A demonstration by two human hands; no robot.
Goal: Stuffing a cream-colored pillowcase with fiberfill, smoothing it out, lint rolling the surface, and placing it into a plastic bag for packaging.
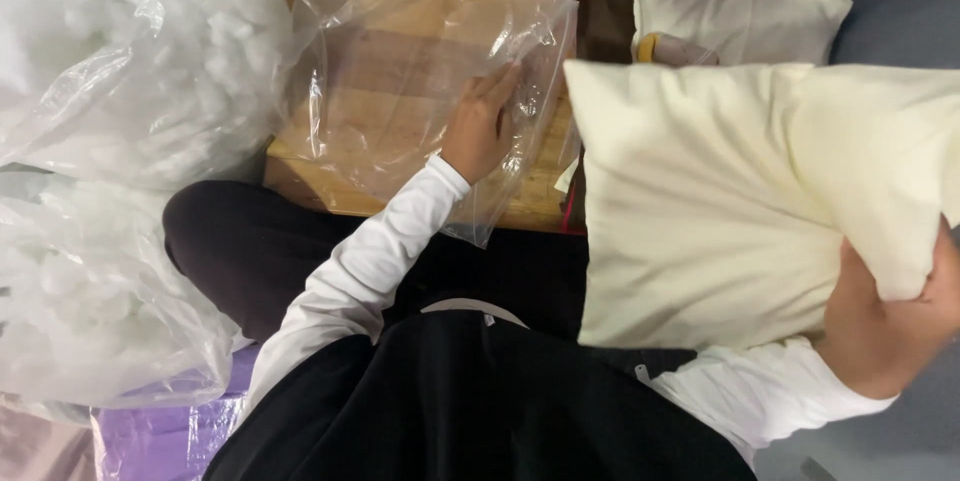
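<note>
Right hand (885,326): grip clamped on cream pillow (720,201), held right, above the lap.
Left hand (482,126): flat, fingers spread on clear bag (420,91) over the desk (520,203).
Risk: one-handed edge grip may let the pillow sag or drop; the slick bag could slide.

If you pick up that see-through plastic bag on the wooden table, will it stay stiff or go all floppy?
Probably floppy: the clear plastic bag lies crumpled and creased under the left hand. It looks thin, so likely very light. Its shiny film may feel slippery.
</note>
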